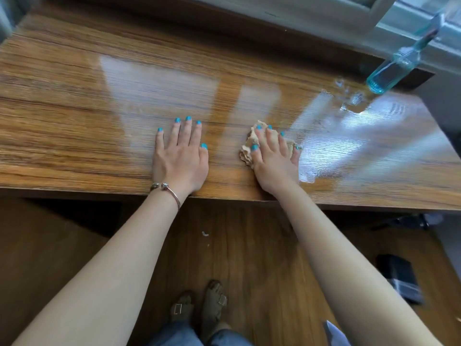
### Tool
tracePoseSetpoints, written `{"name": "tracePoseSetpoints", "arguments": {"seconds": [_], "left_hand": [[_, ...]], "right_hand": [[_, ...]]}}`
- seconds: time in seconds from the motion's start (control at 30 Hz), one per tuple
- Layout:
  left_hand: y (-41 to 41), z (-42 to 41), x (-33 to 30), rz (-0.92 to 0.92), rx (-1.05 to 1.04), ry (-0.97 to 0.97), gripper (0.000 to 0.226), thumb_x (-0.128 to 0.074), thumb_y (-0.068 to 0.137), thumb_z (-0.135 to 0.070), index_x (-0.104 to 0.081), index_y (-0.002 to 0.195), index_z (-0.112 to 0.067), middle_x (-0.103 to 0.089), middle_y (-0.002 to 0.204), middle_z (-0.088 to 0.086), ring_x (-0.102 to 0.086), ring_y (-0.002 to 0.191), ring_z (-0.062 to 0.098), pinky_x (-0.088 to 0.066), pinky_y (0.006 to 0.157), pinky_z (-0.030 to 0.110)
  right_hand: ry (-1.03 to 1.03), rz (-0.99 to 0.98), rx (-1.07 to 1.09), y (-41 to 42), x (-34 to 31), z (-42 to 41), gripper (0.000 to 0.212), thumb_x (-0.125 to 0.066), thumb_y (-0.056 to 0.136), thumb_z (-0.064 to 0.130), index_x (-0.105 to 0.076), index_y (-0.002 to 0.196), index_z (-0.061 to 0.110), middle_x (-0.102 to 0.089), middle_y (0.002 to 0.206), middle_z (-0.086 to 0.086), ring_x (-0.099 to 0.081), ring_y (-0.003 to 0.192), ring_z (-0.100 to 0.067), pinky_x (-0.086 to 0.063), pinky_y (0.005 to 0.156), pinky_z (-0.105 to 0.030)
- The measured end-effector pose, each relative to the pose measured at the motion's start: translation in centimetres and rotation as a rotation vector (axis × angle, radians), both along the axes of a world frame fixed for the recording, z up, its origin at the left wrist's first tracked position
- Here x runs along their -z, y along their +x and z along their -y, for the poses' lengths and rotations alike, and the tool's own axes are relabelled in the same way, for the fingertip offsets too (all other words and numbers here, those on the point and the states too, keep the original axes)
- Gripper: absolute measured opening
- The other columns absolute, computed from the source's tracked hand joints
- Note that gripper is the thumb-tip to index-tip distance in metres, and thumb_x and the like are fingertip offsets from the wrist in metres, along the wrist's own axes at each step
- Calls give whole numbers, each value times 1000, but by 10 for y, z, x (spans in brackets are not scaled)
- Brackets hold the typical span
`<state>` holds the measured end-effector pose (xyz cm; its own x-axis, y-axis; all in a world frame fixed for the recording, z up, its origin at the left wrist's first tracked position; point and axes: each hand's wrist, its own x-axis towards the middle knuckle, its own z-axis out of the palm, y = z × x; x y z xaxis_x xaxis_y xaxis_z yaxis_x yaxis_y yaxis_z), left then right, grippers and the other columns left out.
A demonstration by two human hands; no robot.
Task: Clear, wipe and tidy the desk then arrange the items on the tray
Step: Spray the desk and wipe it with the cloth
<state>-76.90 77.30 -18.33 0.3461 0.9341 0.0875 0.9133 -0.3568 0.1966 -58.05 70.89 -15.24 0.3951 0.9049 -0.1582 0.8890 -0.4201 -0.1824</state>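
A glossy wooden desk [99, 108] fills the upper half of the head view. My left hand [180, 158] lies flat on it near the front edge, fingers straight and spread, holding nothing. My right hand [275, 158] presses a crumpled beige cloth [249, 148] onto the desk with its fingers spread over it; most of the cloth is hidden under the palm. Wet streaks shine on the desk to the right of the cloth. No tray is in view.
A clear blue-tinted glass bottle [391, 71] stands at the desk's far right corner by a window frame [411, 26]. Below, on the wooden floor, are a black box [399, 278], a small white scrap [205, 233] and my sandalled feet [199, 305].
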Motion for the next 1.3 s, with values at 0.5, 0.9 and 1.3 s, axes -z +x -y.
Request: {"name": "tracePoseSetpoints", "arguments": {"seconds": [0.5, 0.9, 1.3], "left_hand": [[-1, 9, -7, -53, -19, 23, 58, -14, 101, -40, -5, 155, -22, -4, 162, 3, 1, 149, 23, 5, 117, 46], [66, -45, -2, -3, 158, -28, 55, -20, 101, -38, -12, 154, -25, -8, 162, 0, -3, 148, 19, -1, 118, 46], [53, -33, -17, 137, 225, -80, 55, -17, 102, -38, -9, 154, -26, -1, 162, -6, 2, 148, 11, 11, 117, 38]], "right_hand": [[-83, 101, -8, 50, -2, 120, 49, -9, 102, 50, 12, 145, 54, 17, 159, 19, 29, 142, -4, 28, 110, -35], [-68, 7, -25, 113, -8, -89, 51, -17, 103, 46, -4, 153, 47, 5, 164, 11, 10, 150, -17, 9, 116, -58], [24, 27, -229, 95, 0, 30, 45, -6, 101, 53, 7, 143, 61, 8, 159, 26, 11, 149, -7, 10, 118, -44]]}}
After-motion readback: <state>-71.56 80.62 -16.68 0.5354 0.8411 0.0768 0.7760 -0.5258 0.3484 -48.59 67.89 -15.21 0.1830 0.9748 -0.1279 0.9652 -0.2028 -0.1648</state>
